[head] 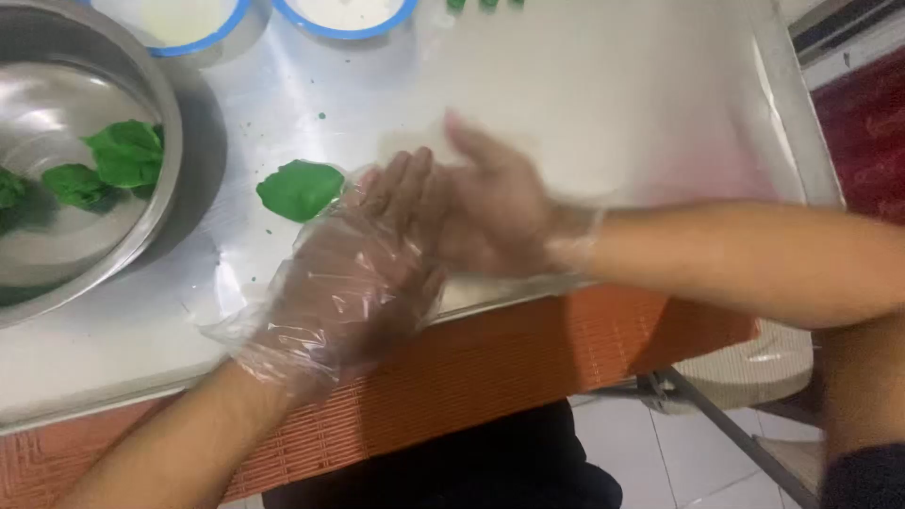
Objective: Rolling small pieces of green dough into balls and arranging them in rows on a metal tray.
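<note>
Both hands meet over the near edge of a steel table (613, 104), each in a loose clear plastic glove. The left hand (353, 283) lies palm down, its fingers overlapping the right hand (490, 207), which is blurred; whether anything sits between the palms cannot be told. Just beside the left fingertips lies a flattened green dough lump (300, 189) on the table. At the left stands a large steel bowl (57, 104) holding more green dough pieces (124, 153). Two blue-rimmed bowls (347, 14) sit at the far edge.
</note>
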